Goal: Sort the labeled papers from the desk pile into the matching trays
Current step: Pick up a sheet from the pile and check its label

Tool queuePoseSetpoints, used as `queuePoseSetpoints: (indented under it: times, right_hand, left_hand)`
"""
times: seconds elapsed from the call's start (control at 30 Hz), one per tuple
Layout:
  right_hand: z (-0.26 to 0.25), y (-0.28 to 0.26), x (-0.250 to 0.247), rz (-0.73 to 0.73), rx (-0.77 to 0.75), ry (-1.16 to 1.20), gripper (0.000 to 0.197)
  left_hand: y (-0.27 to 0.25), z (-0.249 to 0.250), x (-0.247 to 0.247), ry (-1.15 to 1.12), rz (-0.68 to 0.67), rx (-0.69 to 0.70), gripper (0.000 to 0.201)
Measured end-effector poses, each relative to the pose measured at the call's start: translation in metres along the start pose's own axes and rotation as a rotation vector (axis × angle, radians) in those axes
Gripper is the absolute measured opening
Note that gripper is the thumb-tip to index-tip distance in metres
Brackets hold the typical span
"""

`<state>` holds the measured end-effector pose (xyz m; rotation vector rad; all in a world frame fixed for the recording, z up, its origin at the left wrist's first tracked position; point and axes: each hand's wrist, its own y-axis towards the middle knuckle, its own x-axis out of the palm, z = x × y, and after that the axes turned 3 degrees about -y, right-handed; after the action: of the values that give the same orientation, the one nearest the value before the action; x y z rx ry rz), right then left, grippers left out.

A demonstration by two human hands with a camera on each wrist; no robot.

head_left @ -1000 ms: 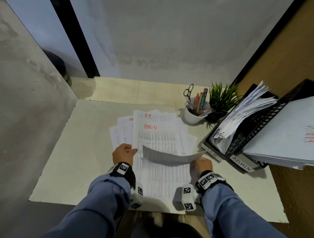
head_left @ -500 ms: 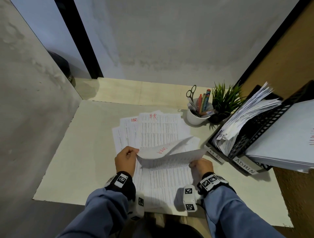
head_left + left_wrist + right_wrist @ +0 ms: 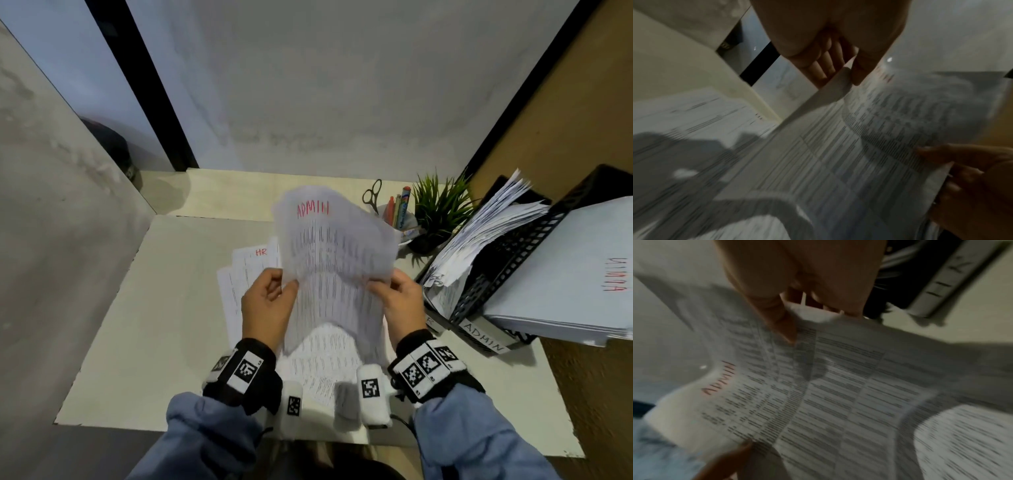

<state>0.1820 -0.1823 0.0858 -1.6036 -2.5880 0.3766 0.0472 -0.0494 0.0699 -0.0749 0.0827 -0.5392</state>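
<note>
A printed sheet marked ADMIN (image 3: 334,260) in red is held upright above the desk pile. My left hand (image 3: 274,294) pinches its left edge and my right hand (image 3: 394,294) pinches its right edge. In the left wrist view the thumb and fingers (image 3: 838,71) clamp the ADMIN sheet (image 3: 869,146). The right wrist view shows the red label on the same sheet (image 3: 818,386). Beneath lies the desk pile (image 3: 253,274), one page marked HR. Two black trays (image 3: 496,274) stand at the right, labelled HR and ADMIN (image 3: 483,337), both stuffed with papers.
A white cup with scissors and pens (image 3: 394,209) and a small green plant (image 3: 438,209) stand behind the pile, next to the trays. A thick ADMIN stack (image 3: 565,274) juts out of the upper tray. Walls close in at the left and back.
The ADMIN sheet, curled over near the desk before, has been lifted and unfolded upright. Both hands rose with it, and the HR page beneath is uncovered.
</note>
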Motion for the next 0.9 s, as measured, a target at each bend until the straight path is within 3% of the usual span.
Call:
queuePoseSetpoints:
  times: [0.13, 0.37, 0.47, 0.53, 0.6, 0.67, 0.77, 0.83, 0.9]
  right_hand:
    - [-0.017, -0.008, -0.004, 0.087, -0.126, 0.079, 0.028]
    - [0.025, -0.022, -0.001, -0.050, 0.192, -0.089, 0.015]
    - [0.008, -0.019, -0.012, -0.033, 0.112, -0.113, 0.009]
    - [-0.013, -0.020, -0.028, 0.022, -0.006, -0.091, 0.011]
    - [-0.037, -0.024, -0.054, 0.079, -0.160, -0.073, 0.020]
    - [-0.057, -0.028, -0.086, 0.182, -0.291, -0.057, 0.029]
    - [-0.072, -0.028, -0.143, 0.566, -0.431, -0.131, 0.038]
    - [-0.069, -0.023, -0.181, 0.833, -0.366, -0.264, 0.047]
    - [-0.059, -0.017, -0.213, 0.930, -0.142, -0.354, 0.068]
  left_hand:
    - [0.000, 0.022, -0.001, 0.042, 0.051, 0.114, 0.015]
    - [-0.010, -0.024, -0.001, 0.244, -0.205, -0.222, 0.015]
    - [-0.006, 0.000, 0.003, 0.226, -0.246, -0.130, 0.011]
    - [-0.006, 0.032, 0.008, 0.193, -0.278, -0.029, 0.025]
    - [-0.010, 0.070, 0.017, 0.154, -0.308, 0.056, 0.021]
    - [-0.016, 0.101, 0.029, 0.127, -0.342, 0.130, 0.018]
    - [-0.028, 0.129, 0.058, 0.105, -0.382, 0.231, 0.038]
    - [-0.040, 0.141, 0.085, 0.118, -0.407, 0.311, 0.041]
    - [-0.055, 0.153, 0.116, 0.131, -0.422, 0.390, 0.040]
